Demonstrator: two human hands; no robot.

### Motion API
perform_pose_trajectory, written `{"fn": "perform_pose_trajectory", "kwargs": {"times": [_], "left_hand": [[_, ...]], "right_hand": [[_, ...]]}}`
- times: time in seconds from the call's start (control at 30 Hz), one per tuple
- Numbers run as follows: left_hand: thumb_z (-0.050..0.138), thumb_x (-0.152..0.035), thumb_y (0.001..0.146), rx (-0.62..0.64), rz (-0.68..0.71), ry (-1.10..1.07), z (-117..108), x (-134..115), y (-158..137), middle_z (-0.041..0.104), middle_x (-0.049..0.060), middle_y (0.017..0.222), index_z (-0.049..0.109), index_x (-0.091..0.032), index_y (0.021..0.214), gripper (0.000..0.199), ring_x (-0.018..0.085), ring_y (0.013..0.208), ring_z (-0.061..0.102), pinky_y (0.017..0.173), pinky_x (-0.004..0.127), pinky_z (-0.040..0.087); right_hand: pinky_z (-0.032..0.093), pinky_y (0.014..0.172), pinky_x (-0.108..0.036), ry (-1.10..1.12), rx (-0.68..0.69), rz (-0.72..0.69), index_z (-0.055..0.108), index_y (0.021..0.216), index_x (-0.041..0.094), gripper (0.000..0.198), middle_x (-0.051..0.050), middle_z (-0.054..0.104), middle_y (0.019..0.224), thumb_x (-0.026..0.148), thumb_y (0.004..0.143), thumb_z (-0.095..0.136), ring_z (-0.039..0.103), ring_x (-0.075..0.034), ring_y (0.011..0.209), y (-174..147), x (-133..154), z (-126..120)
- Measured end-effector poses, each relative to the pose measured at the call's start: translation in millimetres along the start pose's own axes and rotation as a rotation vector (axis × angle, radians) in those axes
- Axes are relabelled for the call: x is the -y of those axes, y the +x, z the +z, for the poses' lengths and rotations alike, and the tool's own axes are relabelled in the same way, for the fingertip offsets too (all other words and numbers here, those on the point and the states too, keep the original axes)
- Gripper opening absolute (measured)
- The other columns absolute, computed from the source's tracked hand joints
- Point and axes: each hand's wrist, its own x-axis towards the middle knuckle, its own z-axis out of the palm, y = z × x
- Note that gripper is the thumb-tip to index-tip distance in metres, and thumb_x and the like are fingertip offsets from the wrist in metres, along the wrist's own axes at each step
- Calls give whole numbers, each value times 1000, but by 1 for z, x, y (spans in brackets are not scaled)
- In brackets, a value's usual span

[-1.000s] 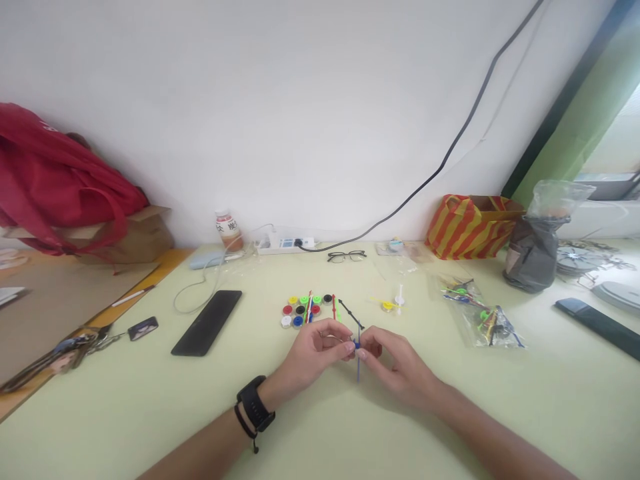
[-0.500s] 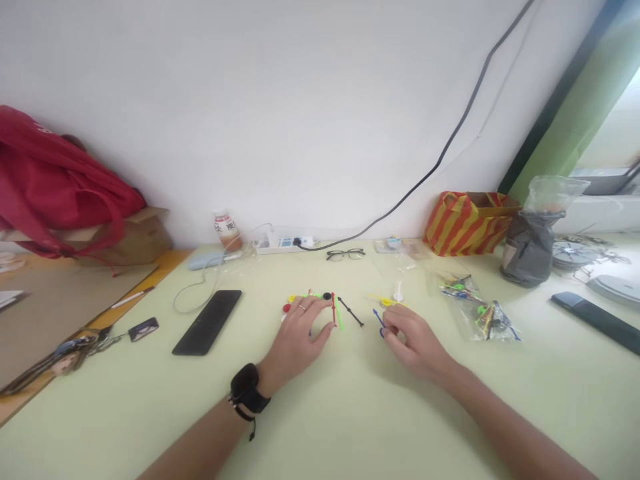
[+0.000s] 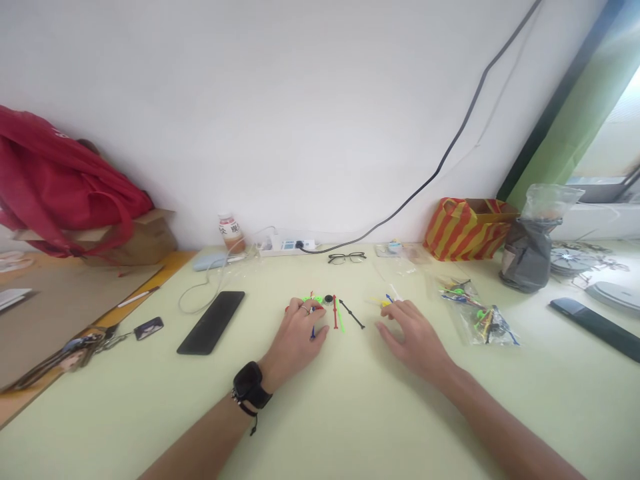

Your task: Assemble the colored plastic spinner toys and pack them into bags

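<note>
My left hand [image 3: 296,330], a watch on its wrist, rests over small plastic parts with its thumb and fingers apart. Under its fingertips show bright green parts [image 3: 320,300] and a blue piece [image 3: 313,331]. Just right of it lie a red arrow-shaped pointer [image 3: 335,313], a thin green pointer [image 3: 341,316] and a black arrow-shaped pointer [image 3: 353,315], much like clock hands. A black round part [image 3: 329,299] sits above them. My right hand [image 3: 413,333] has its fingers spread beside a yellow part [image 3: 385,304], a blue pointer tip [image 3: 389,297] and a white part [image 3: 395,292], partly hidden.
Clear bags of similar parts [image 3: 490,325] lie to the right, near a dark grey bag [image 3: 527,257] and a striped bag [image 3: 465,230]. Glasses [image 3: 347,257] and a power strip [image 3: 285,247] are by the wall. A black phone [image 3: 212,323] lies left.
My right hand has let go of the blue pointer, which now shows beyond its fingertips by the yellow part. My left fingers have drawn back left from the red pointer.
</note>
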Motion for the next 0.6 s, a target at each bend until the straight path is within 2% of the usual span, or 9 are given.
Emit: {"fn": "perform_pose_trajectory", "kwargs": {"times": [0.13,0.23,0.33,0.5,0.6], "left_hand": [[63,-22,93,-4,8,4,2,-2,-3,67,10,124,73,-25,113,23,32,114,49,97,51,43],[62,-22,94,5,37,-26,1,-5,-4,68,9,122,71,-26,118,26,31,113,49,98,50,43],[58,-24,98,50,77,-25,-1,-10,-5,66,8,122,68,-27,124,28,30,112,49,98,50,43],[53,-27,102,101,110,13,-4,-17,-5,62,9,119,72,-26,115,23,30,112,48,99,50,44],[53,-25,102,110,106,14,-4,-20,-4,62,8,116,74,-26,110,22,29,110,48,98,50,44]], "right_hand": [[49,100,-47,167,232,-161,61,124,22,30,-12,67,121,22,94,61,58,-29,116,-3,25,5],[46,108,-51,208,299,-214,56,140,24,45,-12,62,138,26,95,63,52,-31,128,-3,34,6],[42,115,-52,198,338,-203,54,146,26,48,-10,58,147,32,98,60,46,-31,138,-4,35,6],[35,120,-58,113,458,-154,50,153,28,59,-7,44,162,51,99,57,32,-38,149,-6,35,6],[33,121,-58,92,490,-144,46,156,27,64,-6,41,164,56,99,54,30,-39,150,-6,37,5]]}}
